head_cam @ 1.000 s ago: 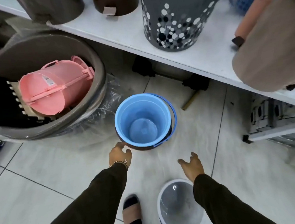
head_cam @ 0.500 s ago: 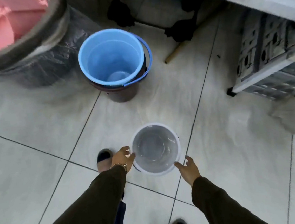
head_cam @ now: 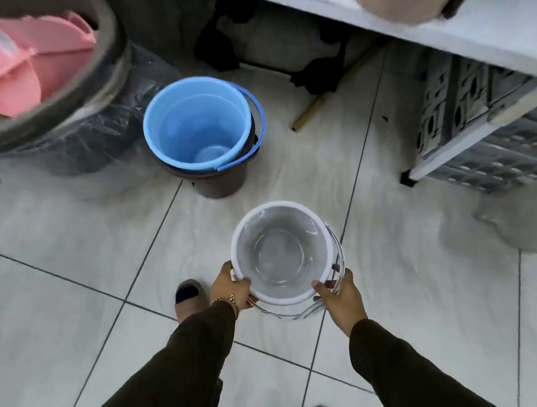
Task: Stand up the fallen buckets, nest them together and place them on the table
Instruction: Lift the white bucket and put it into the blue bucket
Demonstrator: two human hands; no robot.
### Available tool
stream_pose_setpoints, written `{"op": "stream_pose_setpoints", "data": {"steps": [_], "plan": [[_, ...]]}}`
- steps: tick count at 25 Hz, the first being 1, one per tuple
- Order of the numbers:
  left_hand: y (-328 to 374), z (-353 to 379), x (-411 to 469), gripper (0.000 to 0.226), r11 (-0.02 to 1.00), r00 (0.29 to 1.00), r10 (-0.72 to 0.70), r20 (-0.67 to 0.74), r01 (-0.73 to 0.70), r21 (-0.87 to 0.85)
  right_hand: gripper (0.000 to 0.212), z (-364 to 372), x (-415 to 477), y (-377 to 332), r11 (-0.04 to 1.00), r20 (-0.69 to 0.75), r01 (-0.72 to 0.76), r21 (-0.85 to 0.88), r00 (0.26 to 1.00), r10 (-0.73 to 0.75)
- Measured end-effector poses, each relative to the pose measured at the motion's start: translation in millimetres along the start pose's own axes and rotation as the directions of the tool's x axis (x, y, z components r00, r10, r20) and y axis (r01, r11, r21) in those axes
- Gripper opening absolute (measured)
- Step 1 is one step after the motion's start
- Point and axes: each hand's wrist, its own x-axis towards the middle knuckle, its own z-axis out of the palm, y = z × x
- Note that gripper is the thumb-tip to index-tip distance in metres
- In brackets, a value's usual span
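A white bucket (head_cam: 281, 254) with dark stripes on its side stands upright, mouth up, just above the tiled floor in front of me. My left hand (head_cam: 231, 291) grips its rim on the left and my right hand (head_cam: 342, 296) grips it on the right. Farther ahead a blue bucket (head_cam: 198, 125) sits nested inside a dark brown bucket (head_cam: 220, 183), both upright on the floor, with the blue handle hanging to the right. The white table (head_cam: 459, 24) edge runs across the upper right.
A big grey tub (head_cam: 66, 101) wrapped in plastic holds a pink bin (head_cam: 6, 73) at the upper left. Grey crates (head_cam: 487, 125) sit under the table at right, and a wooden stick (head_cam: 309, 115) lies beside the blue bucket. My foot (head_cam: 189, 296) is left of the white bucket.
Both hands have closed on the white bucket's rim, and the bucket has risen and tilted slightly toward me. The view has moved closer.
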Motion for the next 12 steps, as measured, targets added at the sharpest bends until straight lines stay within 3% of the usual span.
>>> {"op": "stream_pose_setpoints", "data": {"steps": [3, 9, 12], "plan": [[64.9, -9.7, -30.0, 0.049, 0.994, 0.998, 0.067, -0.016, -0.069, -0.089, 0.037, -22.2, -17.2, -67.1, 0.992, 0.006, 0.063, 0.112, 0.998, -0.065], [195.1, -59.1, -61.9, 0.051, 0.912, 0.952, 0.3, -0.057, -0.304, -0.274, 0.026, -22.6, -37.6, -227.6, 0.93, -0.112, 0.338, 0.148, 0.94, -0.323], [238.4, -96.9, -48.7, 0.051, 0.871, 0.926, 0.348, -0.145, -0.377, -0.316, 0.02, 7.2, -23.7, -295.9, 0.921, -0.045, 0.307, 0.241, 0.951, -0.305]]}}
